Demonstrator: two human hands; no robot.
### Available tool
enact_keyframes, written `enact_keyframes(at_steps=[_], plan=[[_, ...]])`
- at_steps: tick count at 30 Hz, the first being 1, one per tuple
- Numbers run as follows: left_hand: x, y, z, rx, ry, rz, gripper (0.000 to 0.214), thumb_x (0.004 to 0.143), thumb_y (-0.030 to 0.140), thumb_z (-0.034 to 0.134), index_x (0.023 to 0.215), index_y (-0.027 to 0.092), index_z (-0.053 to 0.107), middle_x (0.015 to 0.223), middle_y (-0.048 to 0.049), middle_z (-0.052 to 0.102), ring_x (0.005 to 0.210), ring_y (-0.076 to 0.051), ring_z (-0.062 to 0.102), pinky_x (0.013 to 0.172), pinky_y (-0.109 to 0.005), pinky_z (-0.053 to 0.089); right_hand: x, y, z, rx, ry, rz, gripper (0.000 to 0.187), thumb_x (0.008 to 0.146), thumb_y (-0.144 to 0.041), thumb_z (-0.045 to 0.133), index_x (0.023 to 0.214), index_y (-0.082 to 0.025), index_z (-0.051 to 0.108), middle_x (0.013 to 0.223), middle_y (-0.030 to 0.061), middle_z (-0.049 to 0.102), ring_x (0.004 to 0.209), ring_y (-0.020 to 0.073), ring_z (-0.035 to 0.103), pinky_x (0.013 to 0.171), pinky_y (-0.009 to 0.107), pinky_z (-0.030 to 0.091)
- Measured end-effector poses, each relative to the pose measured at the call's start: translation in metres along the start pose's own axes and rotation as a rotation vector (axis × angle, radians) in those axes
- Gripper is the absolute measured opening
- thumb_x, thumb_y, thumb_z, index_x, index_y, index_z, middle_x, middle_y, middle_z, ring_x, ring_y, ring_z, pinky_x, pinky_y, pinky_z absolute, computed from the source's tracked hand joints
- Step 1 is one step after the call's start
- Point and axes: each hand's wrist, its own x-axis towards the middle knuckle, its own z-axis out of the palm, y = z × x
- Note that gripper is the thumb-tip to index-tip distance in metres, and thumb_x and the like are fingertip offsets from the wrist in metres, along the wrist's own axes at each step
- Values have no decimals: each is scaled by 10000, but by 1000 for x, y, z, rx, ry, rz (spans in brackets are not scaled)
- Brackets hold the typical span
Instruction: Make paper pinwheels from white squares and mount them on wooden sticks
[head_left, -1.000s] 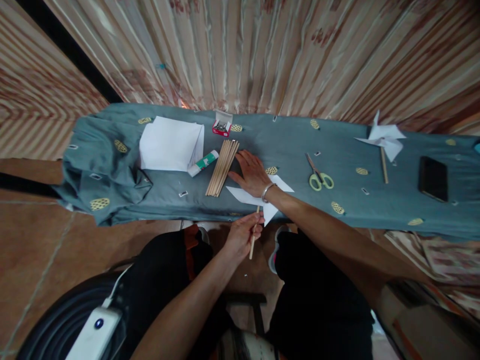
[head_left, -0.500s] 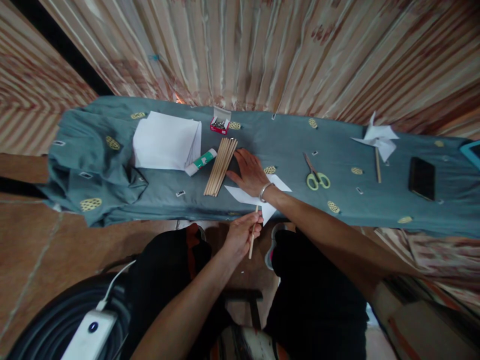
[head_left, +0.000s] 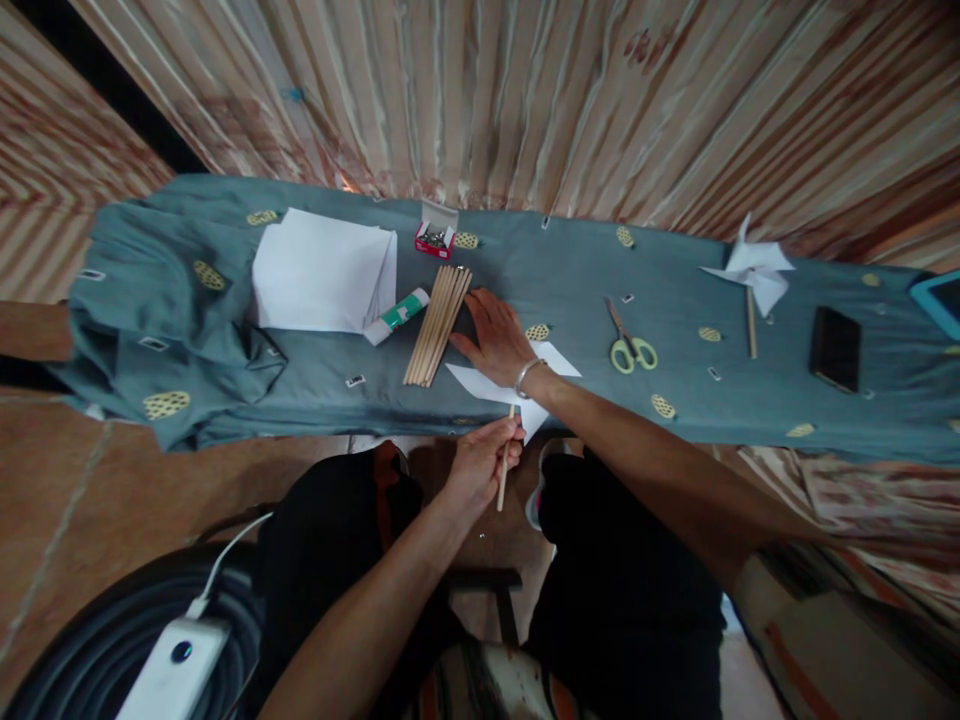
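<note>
My left hand [head_left: 484,465] is closed round a thin wooden stick [head_left: 504,480] just past the front edge of the table. The stick's upper end meets a white paper pinwheel [head_left: 480,382], partly hidden under my right wrist; how they join I cannot see. My right hand [head_left: 496,338], with a bangle at the wrist, lies palm down on the cloth with its fingers apart. Its fingertips are beside a row of wooden sticks [head_left: 436,325]; contact is unclear. A glue stick [head_left: 397,316] rests left of the row, and an open red box of small metal pins [head_left: 435,238] stands behind it.
A patterned grey-green cloth [head_left: 570,270] covers the narrow table. White paper sheets [head_left: 322,270] lie on the left. Green-handled scissors [head_left: 632,350], a finished pinwheel [head_left: 754,268], a dark phone [head_left: 835,348] and a blue-edged device [head_left: 937,305] are to the right. A curtain [head_left: 480,100] hangs behind.
The view has shifted slightly, so everything sits a little higher and further left in the picture. Both hands keep nearly the same pose, the left still on the stick.
</note>
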Motion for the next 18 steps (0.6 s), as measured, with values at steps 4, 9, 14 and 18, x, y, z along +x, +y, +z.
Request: enact_keyframes(at_steps=[4,9,14,18], plan=[[-1,0,1,0,-10,3,186,629,149,826,743,62,708,587,-5,611,437,-23,429,429,-171,293,0,1,1,9,15,-7,747,962,-633,253,1457,-87,375,1518,205,396,1444,313,303,1184,516,238],[-3,1,3,-5,-12,3,135,655,125,792,738,61,707,585,-6,613,430,-21,422,429,-169,293,0,2,1,13,16,-9,790,949,-667,240,1449,-73,389,1511,207,404,1439,319,315,1184,502,242],[-4,2,5,-13,-3,-1,43,707,84,731,721,57,701,576,-9,615,430,-26,439,431,-164,312,0,2,2,19,8,-4,789,955,-658,241,1459,-65,367,1526,220,381,1450,316,297,1188,515,230],[-4,2,5,-9,2,-8,60,712,90,750,733,58,704,579,-2,612,423,-21,439,422,-156,322,1,3,2,8,14,-11,787,956,-652,255,1447,-50,382,1517,223,393,1449,317,300,1189,505,239]])
